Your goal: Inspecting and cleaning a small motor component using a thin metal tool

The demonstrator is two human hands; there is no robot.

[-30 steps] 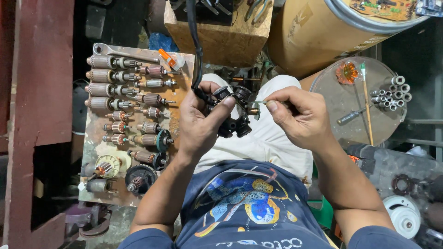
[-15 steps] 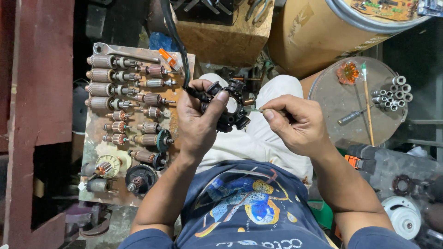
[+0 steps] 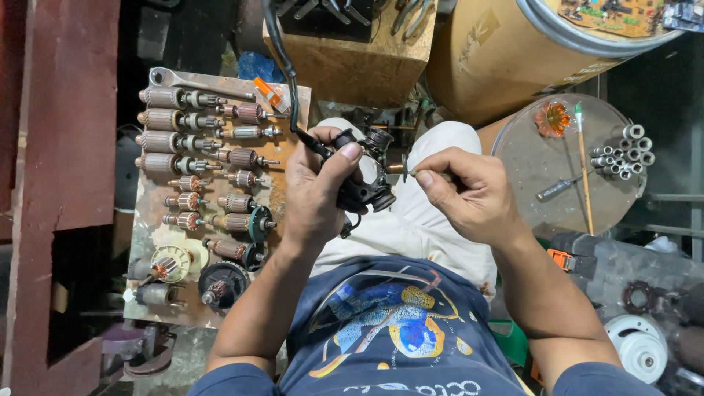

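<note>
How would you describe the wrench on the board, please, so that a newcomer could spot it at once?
Start at the worn board left of the person's left hand, covered with rows of motor armatures. Along its far edge lies the wrench. It is the only flat, long, plain silvery tool there, unlike the round copper-wound armatures.

Both forearms bare, elbows bent, hands raised over lap. Left hand [image 3: 315, 192] curled in a grip, thumb up top. Right hand [image 3: 469, 192] pinched, thumb and forefinger closed, close beside left.

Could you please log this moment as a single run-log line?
left hand: grips black motor part with cable | right hand: holds thin tool at part | board of rotors beside
</note>
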